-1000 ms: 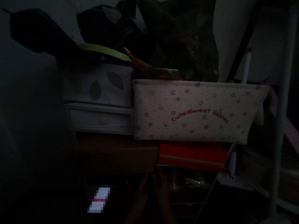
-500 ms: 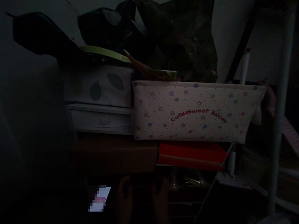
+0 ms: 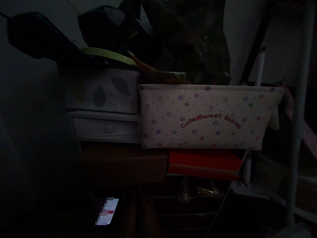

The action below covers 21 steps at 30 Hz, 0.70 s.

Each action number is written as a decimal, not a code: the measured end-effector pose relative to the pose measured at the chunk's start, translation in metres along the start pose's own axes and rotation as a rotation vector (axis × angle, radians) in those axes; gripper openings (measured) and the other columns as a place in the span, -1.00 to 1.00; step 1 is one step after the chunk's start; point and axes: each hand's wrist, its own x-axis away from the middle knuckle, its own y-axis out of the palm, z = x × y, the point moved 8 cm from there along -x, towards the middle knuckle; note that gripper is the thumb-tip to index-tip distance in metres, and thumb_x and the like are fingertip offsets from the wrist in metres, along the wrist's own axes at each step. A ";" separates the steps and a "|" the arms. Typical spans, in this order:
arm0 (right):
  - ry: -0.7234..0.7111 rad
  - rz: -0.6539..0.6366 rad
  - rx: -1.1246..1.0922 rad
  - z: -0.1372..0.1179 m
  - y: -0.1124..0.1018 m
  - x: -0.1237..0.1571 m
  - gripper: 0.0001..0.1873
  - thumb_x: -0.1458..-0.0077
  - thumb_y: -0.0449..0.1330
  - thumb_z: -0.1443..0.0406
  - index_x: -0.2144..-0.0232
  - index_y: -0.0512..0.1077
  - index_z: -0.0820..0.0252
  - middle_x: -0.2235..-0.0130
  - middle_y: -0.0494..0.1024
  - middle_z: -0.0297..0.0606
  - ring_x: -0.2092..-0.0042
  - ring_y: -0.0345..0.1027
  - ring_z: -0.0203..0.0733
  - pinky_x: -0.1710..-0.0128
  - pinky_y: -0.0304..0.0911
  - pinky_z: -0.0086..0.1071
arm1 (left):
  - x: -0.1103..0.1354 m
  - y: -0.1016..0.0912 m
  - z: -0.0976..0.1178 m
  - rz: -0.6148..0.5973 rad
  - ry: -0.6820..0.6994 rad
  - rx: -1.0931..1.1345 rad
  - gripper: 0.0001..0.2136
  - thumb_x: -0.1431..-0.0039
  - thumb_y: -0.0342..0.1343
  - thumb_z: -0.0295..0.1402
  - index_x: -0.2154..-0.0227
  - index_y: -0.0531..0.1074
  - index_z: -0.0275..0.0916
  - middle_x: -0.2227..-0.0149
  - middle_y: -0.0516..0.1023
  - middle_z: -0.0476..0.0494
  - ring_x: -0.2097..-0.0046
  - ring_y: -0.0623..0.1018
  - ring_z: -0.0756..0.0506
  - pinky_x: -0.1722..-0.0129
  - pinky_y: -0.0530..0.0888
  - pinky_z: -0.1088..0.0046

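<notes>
Hands perhaps lower; "Cute Sweet Babies" organiser (image 3: 210,115)

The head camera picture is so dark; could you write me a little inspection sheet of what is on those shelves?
Surface: stacked boxes on a dim rack with pale posts.
Things nearest the hands: brown box and red box, side by side; below them something glittery.
Clutter: star-print fabric bin reading Cute Sweet Babies; leaf-print box over a small white drawer; green plate; dark bags on top.
Hands: a dim shape low in the middle may be a hand; too dark to tell.
Cables: nothing seen.
Surroundings: pale wall behind.
</notes>
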 end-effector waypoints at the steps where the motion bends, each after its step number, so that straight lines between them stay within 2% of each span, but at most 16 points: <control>1: 0.005 -0.007 -0.018 -0.001 0.000 0.000 -0.35 -0.13 -0.02 0.46 -0.24 0.07 -0.05 -0.30 0.13 -0.19 -0.30 -0.02 -0.07 -0.26 -0.04 -0.02 | -0.001 0.002 0.001 -0.003 -0.010 -0.003 -0.63 -0.19 -0.15 -0.12 0.06 0.40 -0.11 -0.03 0.51 -0.21 -0.14 0.42 -0.23 -0.07 0.39 0.19; 4: 0.005 0.020 -0.119 -0.008 -0.006 0.000 -0.40 -0.13 0.01 0.43 -0.20 0.16 -0.09 -0.26 0.23 -0.23 -0.27 0.07 -0.07 -0.24 0.01 -0.04 | -0.004 0.011 0.012 -0.003 -0.035 -0.022 -0.60 -0.16 -0.11 -0.14 -0.03 0.33 -0.08 -0.12 0.44 -0.17 -0.20 0.35 -0.20 -0.15 0.32 0.23; 9: 0.041 0.146 -0.318 -0.004 -0.020 -0.006 -0.56 -0.24 -0.08 0.23 -0.13 0.31 0.04 -0.19 0.34 -0.16 -0.20 0.21 -0.13 -0.20 0.11 -0.12 | -0.005 0.028 0.035 -0.014 0.000 -0.133 -0.51 -0.18 -0.10 -0.11 -0.13 0.25 -0.20 -0.24 0.27 -0.30 -0.31 0.15 -0.29 -0.29 0.03 0.00; 12: 0.072 0.189 -0.462 0.011 -0.022 -0.007 -0.52 -0.24 -0.10 0.09 -0.07 0.38 0.10 -0.15 0.40 -0.13 -0.17 0.26 -0.14 -0.20 0.12 -0.16 | -0.004 0.040 0.038 -0.062 0.100 -0.202 -0.59 -0.18 -0.09 -0.15 -0.03 0.38 -0.17 -0.20 0.34 -0.26 -0.30 0.18 -0.28 -0.30 0.01 0.00; 14: 0.081 0.200 -0.526 0.022 -0.022 -0.006 -0.51 -0.18 -0.01 0.02 -0.06 0.40 0.08 -0.15 0.39 -0.15 -0.17 0.25 -0.13 -0.21 0.09 -0.19 | -0.003 0.047 0.037 -0.098 0.152 -0.198 -0.62 -0.18 -0.08 -0.17 0.02 0.43 -0.15 -0.16 0.39 -0.21 -0.28 0.22 -0.27 -0.30 0.02 0.01; 17: 0.079 0.224 -0.561 0.033 -0.025 -0.004 -0.47 -0.07 0.15 0.00 -0.07 0.38 0.00 -0.17 0.37 -0.19 -0.18 0.25 -0.10 -0.20 0.12 -0.20 | -0.001 0.056 0.041 -0.132 0.188 -0.194 -0.57 -0.21 -0.13 -0.16 -0.08 0.36 -0.13 -0.18 0.37 -0.21 -0.29 0.20 -0.25 -0.29 0.05 -0.02; 21: 0.077 0.268 -0.591 0.037 -0.032 -0.005 -0.44 -0.07 0.17 0.03 -0.10 0.34 0.04 -0.16 0.37 -0.16 -0.15 0.28 -0.07 -0.17 0.16 -0.16 | 0.005 0.065 0.054 -0.222 0.142 -0.178 -0.50 -0.24 -0.20 -0.09 -0.18 0.24 -0.17 -0.29 0.20 -0.23 -0.33 0.09 -0.20 -0.31 0.01 0.06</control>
